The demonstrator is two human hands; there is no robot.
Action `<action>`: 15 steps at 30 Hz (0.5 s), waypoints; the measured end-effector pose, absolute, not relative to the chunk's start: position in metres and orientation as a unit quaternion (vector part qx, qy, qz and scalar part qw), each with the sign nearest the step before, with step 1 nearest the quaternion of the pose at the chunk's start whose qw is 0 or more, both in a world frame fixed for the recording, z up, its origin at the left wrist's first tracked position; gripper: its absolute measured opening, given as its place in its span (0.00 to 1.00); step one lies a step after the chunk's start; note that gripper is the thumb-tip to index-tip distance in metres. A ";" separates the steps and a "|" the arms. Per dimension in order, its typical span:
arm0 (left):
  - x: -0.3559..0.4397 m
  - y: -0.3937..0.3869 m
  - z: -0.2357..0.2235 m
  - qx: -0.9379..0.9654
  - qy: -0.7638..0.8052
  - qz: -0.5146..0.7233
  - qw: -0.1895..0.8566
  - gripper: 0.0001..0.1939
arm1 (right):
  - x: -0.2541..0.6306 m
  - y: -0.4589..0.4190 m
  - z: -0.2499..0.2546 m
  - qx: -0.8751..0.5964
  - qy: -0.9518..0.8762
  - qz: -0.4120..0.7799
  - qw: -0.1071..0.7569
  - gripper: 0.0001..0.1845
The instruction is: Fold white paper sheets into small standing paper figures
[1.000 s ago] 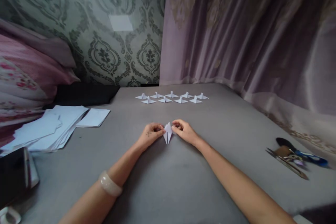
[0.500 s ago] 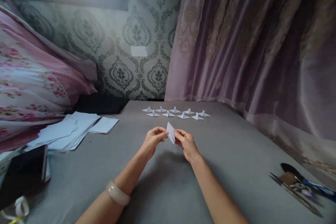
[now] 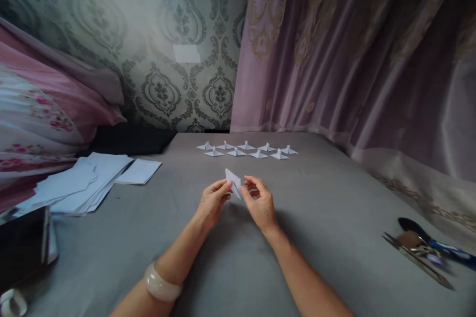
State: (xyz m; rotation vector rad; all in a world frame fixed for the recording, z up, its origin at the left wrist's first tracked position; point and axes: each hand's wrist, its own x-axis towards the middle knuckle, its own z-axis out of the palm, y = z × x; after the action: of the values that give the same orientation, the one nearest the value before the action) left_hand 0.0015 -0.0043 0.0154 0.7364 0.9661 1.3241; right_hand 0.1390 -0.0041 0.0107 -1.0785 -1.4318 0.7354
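A small white folded paper piece [image 3: 234, 182], diamond-shaped with a crease down it, is pinched between the thumb and fingers of my left hand [image 3: 213, 200]. It is held tilted above the grey surface. My right hand [image 3: 262, 205] is at the paper's right edge, its thumb tip close to or touching it. The index finger of that hand is lifted away from the thumb, and the other fingers curl loosely. Beyond my hands, several small white folded paper figures [image 3: 237, 152] stand in two rows, each with wide points and a raised middle.
Loose white paper sheets [image 3: 82, 181] lie at the left, beside a smaller paper stack [image 3: 139, 172]. A dark-screened device [image 3: 22, 240] is nearer on that side. Tweezers [image 3: 416, 260] and blue-handled scissors [image 3: 446, 252] lie at the right. A pink curtain [image 3: 275, 84] hangs behind the grey cloth surface [image 3: 327, 208].
The folded paper has turned and shifted left with my left hand. My right index finger has come off it and opened from the thumb. The view has tilted down a little.
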 end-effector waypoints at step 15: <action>0.002 -0.004 0.013 0.349 0.443 0.582 0.586 0.15 | 0.138 -0.012 0.012 -0.432 -0.702 0.199 0.529 0.15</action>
State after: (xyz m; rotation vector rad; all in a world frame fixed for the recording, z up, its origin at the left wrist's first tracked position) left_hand 0.0020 -0.0044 0.0126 0.8137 1.0324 1.3567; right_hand 0.1383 -0.0120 0.0121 -1.0327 -1.6766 0.4760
